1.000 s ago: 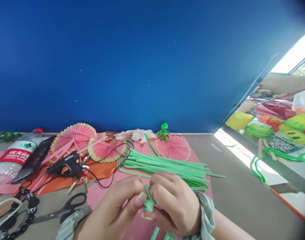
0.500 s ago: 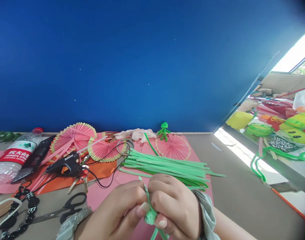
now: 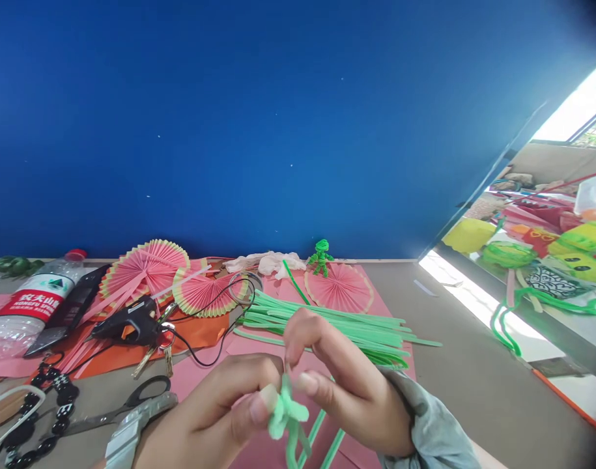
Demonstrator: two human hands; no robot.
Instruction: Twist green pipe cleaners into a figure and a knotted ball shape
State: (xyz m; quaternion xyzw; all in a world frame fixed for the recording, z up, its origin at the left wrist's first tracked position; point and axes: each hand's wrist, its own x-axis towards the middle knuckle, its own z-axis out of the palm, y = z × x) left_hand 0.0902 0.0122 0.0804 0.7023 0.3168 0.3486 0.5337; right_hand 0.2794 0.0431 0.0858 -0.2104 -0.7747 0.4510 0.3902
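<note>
we've got the fuzzy green knot (image 3: pixel 282 417) over the near pink paper (image 3: pixel 357 451), left fingers (image 3: pixel 251 417) pinching it, right fingers (image 3: pixel 322 392) parted just beside it, so best anchor left and bend gently, fuzz uncrushed.

Glare from the window (image 3: pixel 577 105) whitens the upper right.

Colours and patterns on my remote feed.
At 6 o'clock I see the twisted piece (image 3: pixel 284 413) in pale mint green; at 5, the stem bundle (image 3: pixel 337 323), mint above brighter green. At 8, a pleated fan (image 3: pixel 207 296) is pink, ribbed and edged yellow-green; the glue gun (image 3: pixel 131 322), black and orange. At 12, the panel (image 3: pixel 298 124) is deep blue, flecked white; at 3, the printed patch (image 3: pixel 552 279) shows black-and-white scrawl.
</note>
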